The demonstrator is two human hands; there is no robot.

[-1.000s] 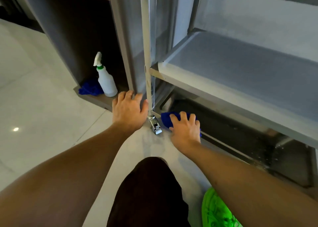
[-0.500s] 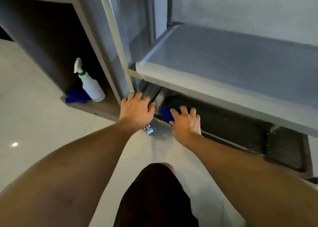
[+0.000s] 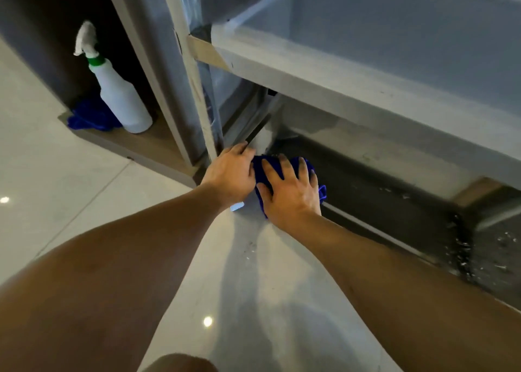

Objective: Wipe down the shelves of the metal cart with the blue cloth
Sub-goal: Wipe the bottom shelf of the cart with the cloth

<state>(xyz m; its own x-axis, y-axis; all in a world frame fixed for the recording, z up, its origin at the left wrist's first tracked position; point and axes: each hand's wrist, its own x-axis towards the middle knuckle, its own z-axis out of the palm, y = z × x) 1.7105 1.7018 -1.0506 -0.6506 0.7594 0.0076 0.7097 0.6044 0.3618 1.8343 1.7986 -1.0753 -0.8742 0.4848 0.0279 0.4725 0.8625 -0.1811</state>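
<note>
The metal cart fills the right half of the view: a pale upper shelf [image 3: 380, 42] and a dark bottom shelf [image 3: 394, 191] close to the floor. My right hand [image 3: 290, 191] lies flat with spread fingers on the blue cloth [image 3: 260, 166], pressing it onto the left front corner of the bottom shelf. Most of the cloth is hidden under that hand. My left hand [image 3: 231, 171] grips the foot of the cart's front left post [image 3: 191, 70], touching the cloth's left edge.
A white spray bottle [image 3: 118, 90] with a green collar stands on a low wooden ledge [image 3: 135, 146] at left, a second blue cloth [image 3: 90, 115] beside it. Pale tiled floor [image 3: 56, 188] spreads in front. Bright specks lie on the bottom shelf's right end [image 3: 501, 247].
The view has dropped and moved closer to the bottom shelf. My right hand with the cloth has pushed further onto the shelf corner, and both hands now sit side by side.
</note>
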